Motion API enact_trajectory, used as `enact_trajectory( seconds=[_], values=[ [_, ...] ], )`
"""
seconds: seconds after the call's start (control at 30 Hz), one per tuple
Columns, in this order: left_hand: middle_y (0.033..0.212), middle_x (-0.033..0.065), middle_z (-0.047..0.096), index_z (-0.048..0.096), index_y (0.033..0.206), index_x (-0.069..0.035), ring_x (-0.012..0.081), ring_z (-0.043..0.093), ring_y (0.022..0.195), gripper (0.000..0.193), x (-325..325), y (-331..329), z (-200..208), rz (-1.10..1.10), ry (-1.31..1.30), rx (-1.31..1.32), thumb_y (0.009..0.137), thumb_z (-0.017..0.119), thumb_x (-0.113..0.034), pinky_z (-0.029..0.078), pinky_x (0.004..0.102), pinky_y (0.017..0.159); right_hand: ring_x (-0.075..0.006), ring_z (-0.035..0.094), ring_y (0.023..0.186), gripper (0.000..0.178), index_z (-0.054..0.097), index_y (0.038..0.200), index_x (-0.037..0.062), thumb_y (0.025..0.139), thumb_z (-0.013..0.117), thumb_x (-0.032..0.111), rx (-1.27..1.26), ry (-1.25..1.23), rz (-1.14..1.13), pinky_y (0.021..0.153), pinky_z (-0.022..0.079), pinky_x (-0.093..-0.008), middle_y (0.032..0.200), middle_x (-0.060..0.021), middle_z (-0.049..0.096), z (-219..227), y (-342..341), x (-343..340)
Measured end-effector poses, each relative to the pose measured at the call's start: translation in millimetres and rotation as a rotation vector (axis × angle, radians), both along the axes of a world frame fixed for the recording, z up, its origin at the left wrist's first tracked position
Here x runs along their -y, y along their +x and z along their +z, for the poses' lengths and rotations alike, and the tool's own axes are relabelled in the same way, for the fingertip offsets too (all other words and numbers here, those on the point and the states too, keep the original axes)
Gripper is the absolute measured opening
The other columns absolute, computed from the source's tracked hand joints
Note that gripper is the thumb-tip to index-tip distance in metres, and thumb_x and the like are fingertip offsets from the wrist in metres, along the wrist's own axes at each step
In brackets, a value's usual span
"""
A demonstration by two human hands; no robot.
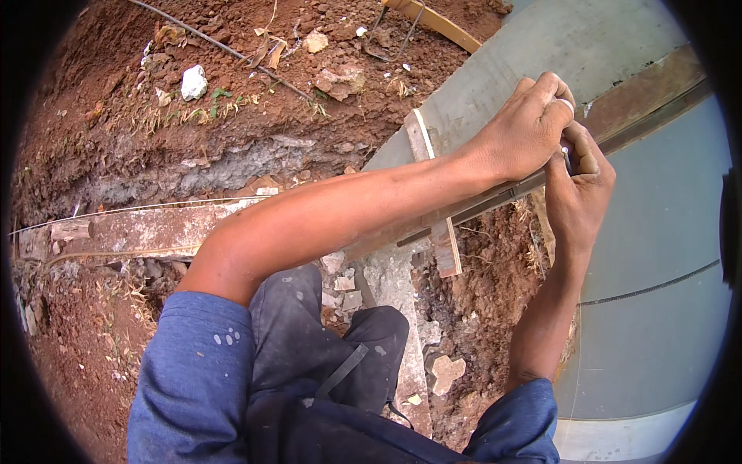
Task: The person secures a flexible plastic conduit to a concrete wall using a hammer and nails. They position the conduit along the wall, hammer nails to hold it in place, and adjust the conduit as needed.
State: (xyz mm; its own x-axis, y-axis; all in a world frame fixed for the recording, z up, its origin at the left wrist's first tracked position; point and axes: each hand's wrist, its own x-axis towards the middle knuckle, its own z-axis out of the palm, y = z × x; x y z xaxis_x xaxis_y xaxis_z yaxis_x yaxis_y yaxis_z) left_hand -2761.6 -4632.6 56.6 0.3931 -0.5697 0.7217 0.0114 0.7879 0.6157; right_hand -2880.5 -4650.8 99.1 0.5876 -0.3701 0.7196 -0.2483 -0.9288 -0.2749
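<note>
Fingers: both hands, left hand (519,133) and right hand (578,185), curl shut on 1 small white thing (566,104), hard to see.
Bar: the long metal bar (495,197) lies just under the fingers, slanting down-left.

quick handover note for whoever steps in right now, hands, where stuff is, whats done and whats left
Left hand: closed, knuckles up, pressing on the long metal bar laid along the grey formwork panel.
Right hand: closed just below it, gripping something small at the bar; what it is cannot be told.
A wooden strip crosses under the bar, over the red soil trench.
Done: bar set on the panel edge. Left: whatever fixing the hands are doing there.
</note>
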Motion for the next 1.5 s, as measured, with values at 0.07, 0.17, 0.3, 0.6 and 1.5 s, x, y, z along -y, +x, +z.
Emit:
enact_trajectory(
  seconds=[0.07, 0.17, 0.3, 0.6, 1.5],
  values=[
    [0.097, 0.0126, 0.054, 0.052, 0.104, 0.002, 0.0188, 0.053, 0.094, 0.031, 2, -5, 7, 0.034, -0.033, 0.003, 0.096, 0.039, -0.024, 0.043, 0.0359, 0.088, -0.0125, 0.066, 0.089, 0.026, 0.068, 0.111, -0.0010, 0.086, 0.067, 0.009, -0.008, -0.021, -0.005, 0.078, 0.051, -0.0280, 0.097, -0.0072, 0.073, 4, 1, -1],
    [0.100, 0.0148, 0.054, 0.053, 0.105, 0.004, 0.0192, 0.053, 0.096, 0.033, 1, -6, 7, 0.074, -0.045, -0.015, 0.095, 0.039, -0.024, 0.044, 0.0357, 0.088, -0.0139, 0.066, 0.087, 0.027, 0.069, 0.109, 0.0008, 0.083, 0.067, 0.009, -0.018, -0.070, -0.074, 0.077, 0.051, -0.0293, 0.096, -0.0093, 0.073, 4, 6, -1],
    [0.103, 0.0161, 0.053, 0.054, 0.106, 0.006, 0.0192, 0.054, 0.095, 0.035, 3, -6, 8, 0.029, -0.063, -0.090, 0.095, 0.039, -0.024, 0.045, 0.0348, 0.087, -0.0200, 0.068, 0.079, 0.026, 0.070, 0.105, 0.0043, 0.080, 0.068, 0.010, -0.024, -0.193, -0.198, 0.074, 0.051, -0.0325, 0.089, -0.0121, 0.071, 5, 9, -5],
    [0.103, 0.0165, 0.060, 0.055, 0.119, 0.009, 0.0197, 0.057, 0.096, 0.045, 14, 2, 23, -0.059, -0.040, -0.133, 0.093, 0.038, -0.024, 0.045, 0.0338, 0.088, -0.0210, 0.056, 0.056, 0.025, 0.073, 0.102, 0.0067, 0.080, 0.070, 0.018, -0.053, -0.327, -0.306, 0.063, 0.048, -0.0345, 0.063, -0.0110, 0.063, 29, 23, -7],
    [0.068, 0.0197, 0.059, 0.054, 0.074, 0.010, 0.0187, 0.057, 0.071, 0.036, 40, 18, 67, -0.039, -0.261, -0.328, 0.089, 0.040, -0.020, 0.047, 0.0372, 0.066, -0.0352, 0.068, 0.096, 0.037, 0.070, 0.117, 0.0146, 0.083, 0.065, 0.029, -0.162, -0.590, -0.365, 0.081, 0.052, -0.0411, 0.103, -0.0176, 0.071, 80, 44, 25]
  ],
)
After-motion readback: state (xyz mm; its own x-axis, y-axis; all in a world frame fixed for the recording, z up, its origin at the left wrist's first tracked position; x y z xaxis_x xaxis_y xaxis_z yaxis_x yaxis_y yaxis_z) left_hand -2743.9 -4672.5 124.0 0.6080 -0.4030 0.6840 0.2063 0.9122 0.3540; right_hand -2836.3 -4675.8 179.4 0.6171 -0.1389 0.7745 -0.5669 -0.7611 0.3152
